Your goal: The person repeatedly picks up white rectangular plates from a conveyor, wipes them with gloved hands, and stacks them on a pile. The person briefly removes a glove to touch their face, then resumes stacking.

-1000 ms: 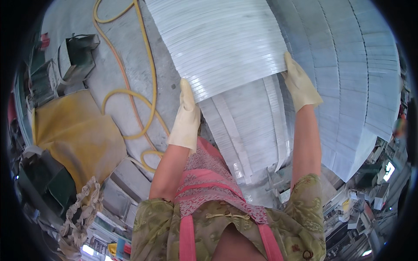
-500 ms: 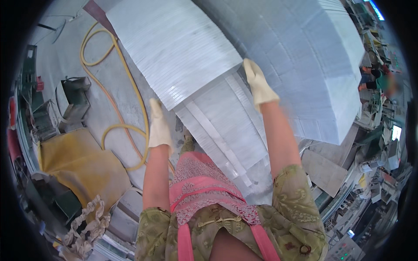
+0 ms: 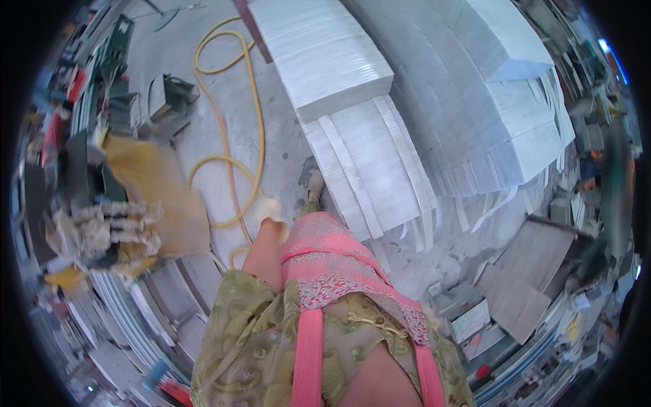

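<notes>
My left hand [image 3: 270,211], in a cream glove, hangs beside my apron and touches nothing that I can see. Its fingers are smeared and partly hidden. My right hand does not show; only the sleeve on that side is in the picture. Ahead of me lies a low stack of thin whitish slabs [image 3: 366,166] with pale strips [image 3: 349,173] laid across it. On its far part sits an upper stack of the same slabs [image 3: 325,57], its near end forming a step. A larger block of such slabs [image 3: 434,88] stands to its right.
A yellow hose [image 3: 259,115] and an orange hose [image 3: 226,152] loop over the concrete floor on the left. A mustard-coloured sheet [image 3: 169,186] and crumpled cream gloves [image 3: 115,227] lie nearby. Flat grey boards [image 3: 532,261] lean at the right, and loose strips [image 3: 491,210] trail from the large block.
Both hands have come away from the upper stack. My left hand has dropped back beside the apron, and my right hand has left the view. The view has shifted, too.
</notes>
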Demonstrator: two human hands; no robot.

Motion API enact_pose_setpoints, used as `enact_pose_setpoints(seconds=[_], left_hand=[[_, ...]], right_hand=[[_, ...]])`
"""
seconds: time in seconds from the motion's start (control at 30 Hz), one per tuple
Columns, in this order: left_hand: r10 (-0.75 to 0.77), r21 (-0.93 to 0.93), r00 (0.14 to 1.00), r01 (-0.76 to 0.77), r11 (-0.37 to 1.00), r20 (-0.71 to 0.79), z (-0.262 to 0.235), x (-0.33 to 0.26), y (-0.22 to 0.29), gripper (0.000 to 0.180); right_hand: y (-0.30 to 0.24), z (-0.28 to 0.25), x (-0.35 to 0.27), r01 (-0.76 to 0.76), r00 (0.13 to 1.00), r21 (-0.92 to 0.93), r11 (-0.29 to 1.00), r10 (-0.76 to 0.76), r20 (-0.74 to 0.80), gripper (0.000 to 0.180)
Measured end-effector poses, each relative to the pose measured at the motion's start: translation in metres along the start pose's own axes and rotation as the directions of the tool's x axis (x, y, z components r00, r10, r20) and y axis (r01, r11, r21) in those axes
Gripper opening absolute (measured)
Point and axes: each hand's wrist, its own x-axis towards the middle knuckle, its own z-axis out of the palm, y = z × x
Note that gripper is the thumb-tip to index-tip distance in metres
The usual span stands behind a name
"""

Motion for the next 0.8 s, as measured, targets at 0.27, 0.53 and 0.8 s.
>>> enact_pose_setpoints(seconds=[0.27, 0.53, 0.8], left_hand=[[0.346, -0.251, 0.935, -0.354, 0.901, -0.077, 0.009, -0.038, 0.092, 0.051], [0.237, -0.651, 0.948, -0.044, 0.758, 0.212, 0.009, -0.010, 0.109, 0.035], [0.315, -0.756, 0.946, -0.149, 0.638, 0.080, -0.002, 0.050, 0.150, 0.085]], right_hand=[[0.016, -0.030, 0.054, 0.184, 0.935, 0.087, 0.979, -0.147, -0.324, 0.034], [-0.186, -0.343, 0.064, 0.464, 0.833, 0.537, 0.704, -0.141, -0.536, 0.049], [-0.376, -0.471, 0.214, 0.296, 0.908, 0.949, -0.105, -0.278, -0.314, 0.076]])
